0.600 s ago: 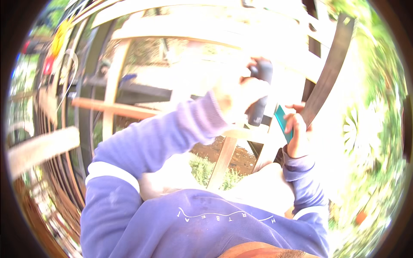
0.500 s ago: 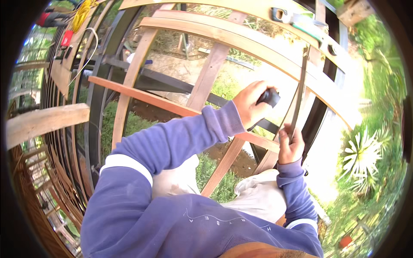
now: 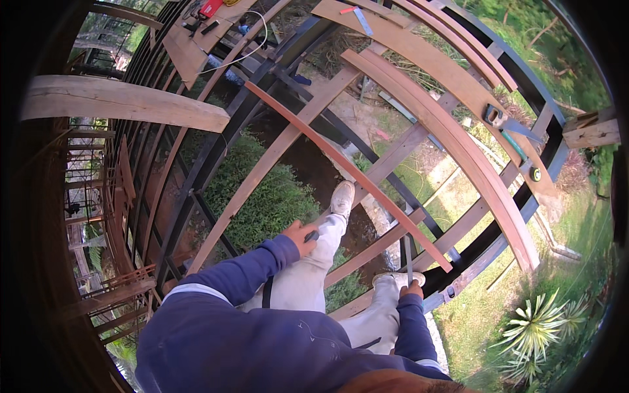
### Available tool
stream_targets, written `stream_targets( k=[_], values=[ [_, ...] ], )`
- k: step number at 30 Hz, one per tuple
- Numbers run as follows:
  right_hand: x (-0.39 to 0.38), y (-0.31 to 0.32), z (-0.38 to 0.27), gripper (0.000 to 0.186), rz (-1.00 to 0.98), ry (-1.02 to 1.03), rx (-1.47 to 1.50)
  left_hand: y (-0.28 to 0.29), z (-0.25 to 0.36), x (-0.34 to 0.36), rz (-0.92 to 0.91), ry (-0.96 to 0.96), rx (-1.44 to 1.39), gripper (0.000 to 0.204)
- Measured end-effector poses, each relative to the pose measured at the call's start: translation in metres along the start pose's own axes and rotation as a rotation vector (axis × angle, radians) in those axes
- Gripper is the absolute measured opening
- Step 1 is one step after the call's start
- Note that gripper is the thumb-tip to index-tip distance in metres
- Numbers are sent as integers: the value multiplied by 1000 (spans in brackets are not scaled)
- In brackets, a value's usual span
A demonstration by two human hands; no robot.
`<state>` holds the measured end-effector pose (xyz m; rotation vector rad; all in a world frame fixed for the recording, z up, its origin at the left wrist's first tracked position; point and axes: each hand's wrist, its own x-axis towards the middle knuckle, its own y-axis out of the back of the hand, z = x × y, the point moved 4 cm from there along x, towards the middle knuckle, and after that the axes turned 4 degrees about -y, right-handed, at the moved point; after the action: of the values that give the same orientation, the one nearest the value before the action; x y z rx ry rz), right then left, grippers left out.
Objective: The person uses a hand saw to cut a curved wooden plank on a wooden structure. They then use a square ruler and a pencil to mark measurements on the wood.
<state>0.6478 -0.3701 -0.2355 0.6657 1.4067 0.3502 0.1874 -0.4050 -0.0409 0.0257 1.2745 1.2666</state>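
Observation:
My left hand [image 3: 300, 237] is closed around a small black object [image 3: 312, 236], held just above my left thigh; its kind is mostly hidden by the fingers. Lower right, my right hand [image 3: 411, 290] grips the near end of a thin, flat grey strip [image 3: 409, 257] that points away from me, close to my right shoe [image 3: 396, 280]. A reddish narrow plank [image 3: 347, 167] lies slanting across the wooden beams ahead, and the strip's far end shows near its right part.
Open gaps between timber beams [image 3: 262, 164] and black metal beams [image 3: 219, 141] show shrubs and ground below. On a wide board lie a handsaw [image 3: 517, 126], a teal-handled tool [image 3: 514, 145], a tape measure [image 3: 535, 173] and a square [image 3: 362, 21]. A thick post [image 3: 124, 103] juts in from the left.
The view has shifted, showing more of my legs and the ground below. Both hands have drawn back toward my body and moved farther apart, each keeping its object.

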Motion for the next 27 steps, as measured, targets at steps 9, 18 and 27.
stream_targets(
  k=[9,18,27],
  values=[
    [-138,46,49,47,50,-78,182,-34,-129,-192,-631,252,-382,47],
    [-176,56,105,53,-26,-65,259,-31,-107,-163,-484,-512,-13,52],
    [-177,108,138,53,-1,-105,264,-66,-94,-101,-302,-266,-313,51]
  ],
)
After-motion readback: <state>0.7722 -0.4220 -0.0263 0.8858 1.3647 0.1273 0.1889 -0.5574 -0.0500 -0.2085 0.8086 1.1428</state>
